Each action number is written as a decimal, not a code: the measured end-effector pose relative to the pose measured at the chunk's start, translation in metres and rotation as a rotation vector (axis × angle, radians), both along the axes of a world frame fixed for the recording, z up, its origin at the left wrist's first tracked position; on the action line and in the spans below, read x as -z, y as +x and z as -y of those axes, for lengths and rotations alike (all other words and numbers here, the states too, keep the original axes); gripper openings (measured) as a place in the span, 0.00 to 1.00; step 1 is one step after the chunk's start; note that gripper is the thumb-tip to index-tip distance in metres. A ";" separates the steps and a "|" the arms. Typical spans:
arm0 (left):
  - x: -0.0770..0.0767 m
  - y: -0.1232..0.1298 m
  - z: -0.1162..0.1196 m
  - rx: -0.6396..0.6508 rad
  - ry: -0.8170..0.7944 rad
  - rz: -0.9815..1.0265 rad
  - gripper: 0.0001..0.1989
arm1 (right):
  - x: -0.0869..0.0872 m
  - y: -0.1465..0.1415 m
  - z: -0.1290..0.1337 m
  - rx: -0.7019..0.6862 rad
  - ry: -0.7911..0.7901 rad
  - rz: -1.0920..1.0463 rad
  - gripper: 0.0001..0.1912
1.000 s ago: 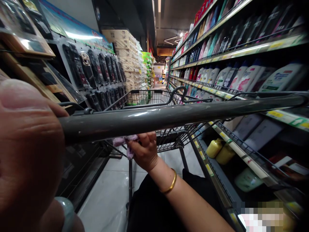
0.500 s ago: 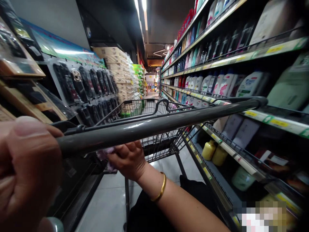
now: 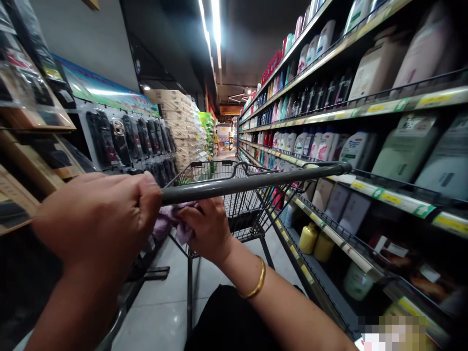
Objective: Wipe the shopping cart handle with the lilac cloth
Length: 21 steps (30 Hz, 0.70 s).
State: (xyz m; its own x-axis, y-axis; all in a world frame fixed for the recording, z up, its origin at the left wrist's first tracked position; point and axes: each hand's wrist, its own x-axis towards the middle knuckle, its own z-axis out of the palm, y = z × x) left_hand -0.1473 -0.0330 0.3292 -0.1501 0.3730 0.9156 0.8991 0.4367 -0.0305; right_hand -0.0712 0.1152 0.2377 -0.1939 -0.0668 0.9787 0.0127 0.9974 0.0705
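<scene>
My left hand (image 3: pixel 106 214) is wrapped round the left end of the dark grey handlebar (image 3: pixel 256 180) of a wire shopping cart (image 3: pixel 244 214). Just below the bar, my right hand (image 3: pixel 210 226), with a gold bangle (image 3: pixel 258 282) on its wrist, grips a purple cloth (image 3: pixel 171 222). The cloth is bunched up under the bar, beside the left hand, and its upper part is hidden behind the bar. The cart's basket stretches ahead, and its far end carries a green patch.
Shelves (image 3: pixel 369 105) of shampoo and lotion bottles run close along the right. On the left hang packaged belts (image 3: pixel 98 139), with stacked cartons (image 3: pixel 173 117) beyond. The grey tiled aisle floor (image 3: pixel 157 312) leads ahead between them.
The handlebar now sits farther from the camera, and more of my left hand and forearm shows. The purple cloth is more visible. The shelves have shifted left in view.
</scene>
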 end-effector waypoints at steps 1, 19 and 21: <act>-0.002 0.003 -0.005 -0.056 -0.016 -0.027 0.21 | -0.001 0.007 0.001 -0.029 -0.007 -0.007 0.08; -0.007 0.047 -0.100 -0.096 -0.153 -0.073 0.28 | -0.111 0.076 -0.065 0.271 -0.283 0.200 0.09; -0.007 0.054 -0.109 -0.081 -0.151 -0.061 0.27 | -0.125 0.078 -0.073 0.340 -0.313 0.328 0.10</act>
State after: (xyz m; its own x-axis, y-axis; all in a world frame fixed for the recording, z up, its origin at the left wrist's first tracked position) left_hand -0.0930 0.0765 0.3366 -0.1315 0.4960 0.8583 0.8557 0.4939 -0.1544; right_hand 0.0070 0.1885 0.3623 -0.4513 0.3366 0.8264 0.3644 0.9149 -0.1737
